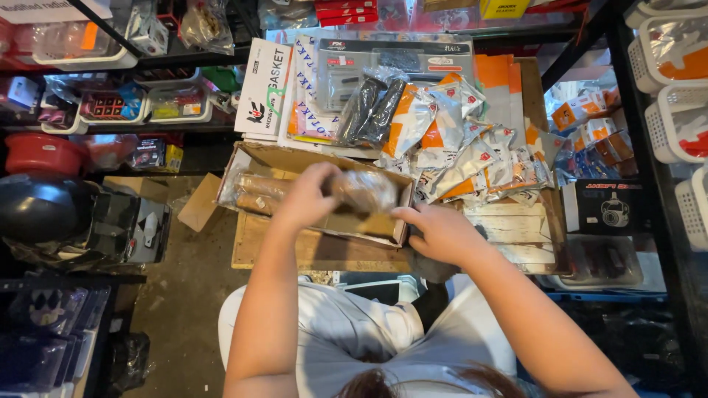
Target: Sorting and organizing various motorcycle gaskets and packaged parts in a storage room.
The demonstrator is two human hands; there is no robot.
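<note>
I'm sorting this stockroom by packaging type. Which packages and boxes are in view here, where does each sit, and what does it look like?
Clear plastic bag: brownish, held by left hand; right hand beside it.
Cardboard box: open, brown, under the hands.
Foil packets: silver and orange, heaped right.
White flat box: behind, upright.
Black carton: far right.

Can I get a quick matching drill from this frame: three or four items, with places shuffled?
Items:
1 left hand
2 right hand
3 red tub
4 foil packets

Places:
A far left shelf
B at box's right corner
C piled right of box
D over open cardboard box, on wrapped bundle

Pairs: 1-D, 2-B, 3-A, 4-C
</note>
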